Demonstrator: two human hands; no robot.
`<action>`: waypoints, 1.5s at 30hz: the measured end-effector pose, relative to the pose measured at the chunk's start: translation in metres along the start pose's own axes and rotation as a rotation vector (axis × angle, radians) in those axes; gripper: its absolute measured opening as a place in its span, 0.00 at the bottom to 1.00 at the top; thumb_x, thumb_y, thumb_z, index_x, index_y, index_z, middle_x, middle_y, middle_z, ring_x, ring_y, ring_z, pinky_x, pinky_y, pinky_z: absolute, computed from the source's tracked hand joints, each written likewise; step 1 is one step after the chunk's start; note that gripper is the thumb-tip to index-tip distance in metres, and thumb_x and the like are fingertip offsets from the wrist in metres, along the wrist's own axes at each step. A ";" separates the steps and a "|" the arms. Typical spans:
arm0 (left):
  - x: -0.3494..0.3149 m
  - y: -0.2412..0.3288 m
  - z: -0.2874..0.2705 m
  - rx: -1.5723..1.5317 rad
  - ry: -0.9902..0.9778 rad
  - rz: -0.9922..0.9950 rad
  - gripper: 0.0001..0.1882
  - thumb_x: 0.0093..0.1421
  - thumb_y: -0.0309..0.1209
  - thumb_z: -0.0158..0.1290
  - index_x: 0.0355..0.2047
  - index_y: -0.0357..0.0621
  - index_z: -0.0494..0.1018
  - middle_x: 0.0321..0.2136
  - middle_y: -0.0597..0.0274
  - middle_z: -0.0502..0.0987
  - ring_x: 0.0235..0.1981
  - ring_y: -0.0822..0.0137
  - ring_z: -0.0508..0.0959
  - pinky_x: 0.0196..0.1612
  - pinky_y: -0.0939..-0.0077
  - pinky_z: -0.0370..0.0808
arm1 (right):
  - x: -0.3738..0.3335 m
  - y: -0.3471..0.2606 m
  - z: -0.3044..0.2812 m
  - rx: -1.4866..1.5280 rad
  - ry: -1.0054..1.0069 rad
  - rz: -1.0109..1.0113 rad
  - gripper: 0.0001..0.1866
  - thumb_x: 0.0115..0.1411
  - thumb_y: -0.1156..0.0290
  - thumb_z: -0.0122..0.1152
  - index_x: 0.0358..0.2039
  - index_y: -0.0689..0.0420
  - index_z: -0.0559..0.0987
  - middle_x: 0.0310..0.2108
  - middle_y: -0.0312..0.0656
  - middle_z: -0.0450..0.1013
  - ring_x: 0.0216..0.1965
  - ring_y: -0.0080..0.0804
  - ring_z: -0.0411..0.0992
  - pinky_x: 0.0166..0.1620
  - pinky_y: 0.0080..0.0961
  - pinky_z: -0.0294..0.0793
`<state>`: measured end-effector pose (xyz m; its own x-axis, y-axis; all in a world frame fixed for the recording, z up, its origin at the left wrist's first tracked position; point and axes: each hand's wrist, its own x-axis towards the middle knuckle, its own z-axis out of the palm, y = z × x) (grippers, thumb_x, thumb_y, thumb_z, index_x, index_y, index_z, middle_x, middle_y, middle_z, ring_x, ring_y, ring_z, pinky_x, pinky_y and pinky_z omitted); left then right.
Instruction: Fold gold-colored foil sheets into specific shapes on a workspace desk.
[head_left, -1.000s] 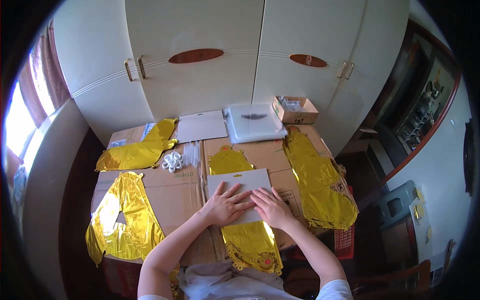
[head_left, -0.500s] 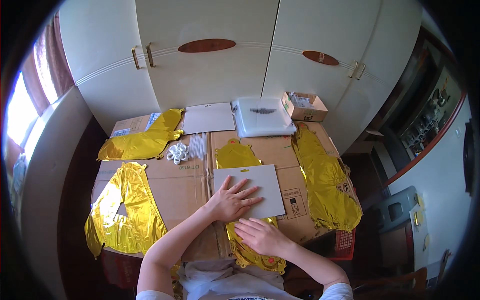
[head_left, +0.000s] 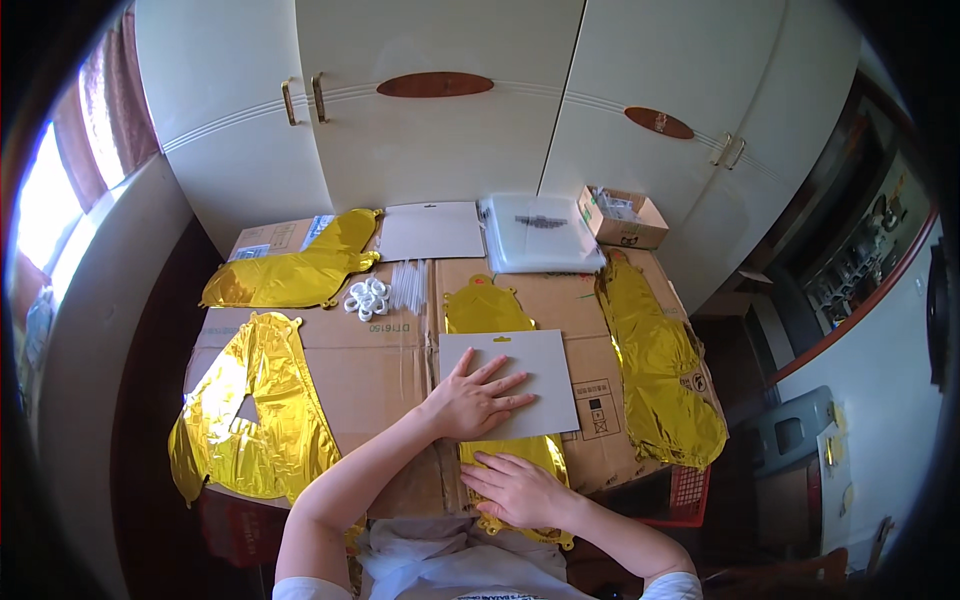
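The left hand (head_left: 470, 400) was laid flat, fingers spread, on a grey card (head_left: 520, 380). The right hand (head_left: 520, 490) was pressed open-palmed on the gold foil balloon (head_left: 490, 310) beneath; nothing was gripped.

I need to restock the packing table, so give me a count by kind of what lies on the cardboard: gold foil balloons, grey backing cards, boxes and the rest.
Gold foil balloons: 4
Grey backing cards: 2
Stack of clear bags: 1
Small open cardboard box: 1
Pile of white rings: 1
Bundle of clear straws: 1
Total: 10
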<state>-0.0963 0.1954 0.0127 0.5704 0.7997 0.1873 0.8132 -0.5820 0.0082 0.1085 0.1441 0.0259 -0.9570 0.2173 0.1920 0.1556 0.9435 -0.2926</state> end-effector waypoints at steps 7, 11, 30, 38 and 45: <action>0.001 -0.001 -0.001 -0.007 -0.041 0.001 0.26 0.66 0.46 0.37 0.65 0.77 0.54 0.67 0.72 0.54 0.69 0.54 0.50 0.65 0.35 0.40 | 0.024 0.011 0.004 -0.142 0.127 0.145 0.20 0.58 0.63 0.58 0.49 0.57 0.76 0.33 0.37 0.67 0.37 0.34 0.66 0.42 0.31 0.68; 0.001 0.000 -0.001 0.010 -0.050 0.000 0.26 0.66 0.47 0.37 0.65 0.78 0.53 0.67 0.73 0.53 0.69 0.55 0.50 0.65 0.34 0.40 | 0.027 0.013 0.003 -0.157 0.113 0.134 0.19 0.58 0.61 0.58 0.49 0.51 0.77 0.32 0.34 0.66 0.36 0.32 0.65 0.40 0.31 0.66; 0.001 -0.001 0.004 0.014 0.015 0.011 0.25 0.67 0.46 0.35 0.64 0.76 0.56 0.66 0.72 0.56 0.68 0.54 0.54 0.64 0.34 0.43 | 0.007 -0.006 -0.007 0.009 0.056 0.133 0.21 0.60 0.55 0.55 0.52 0.48 0.75 0.41 0.38 0.70 0.45 0.35 0.67 0.48 0.37 0.65; 0.000 -0.001 0.004 -0.004 0.020 0.012 0.24 0.67 0.46 0.33 0.64 0.76 0.56 0.66 0.71 0.56 0.68 0.55 0.53 0.65 0.34 0.42 | -0.051 0.012 -0.014 -0.199 -0.008 0.346 0.33 0.63 0.48 0.50 0.59 0.61 0.66 0.63 0.54 0.57 0.66 0.47 0.53 0.66 0.44 0.51; 0.000 0.000 0.005 0.009 0.014 0.008 0.24 0.67 0.47 0.33 0.64 0.77 0.56 0.66 0.71 0.56 0.68 0.55 0.53 0.64 0.34 0.43 | -0.062 0.002 -0.022 -0.257 -0.031 0.358 0.32 0.64 0.47 0.46 0.58 0.61 0.68 0.62 0.52 0.60 0.66 0.45 0.55 0.66 0.45 0.50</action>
<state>-0.0960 0.1964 0.0077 0.5749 0.7931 0.2014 0.8100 -0.5865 -0.0025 0.1732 0.1386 0.0342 -0.8380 0.5381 0.0912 0.5308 0.8424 -0.0925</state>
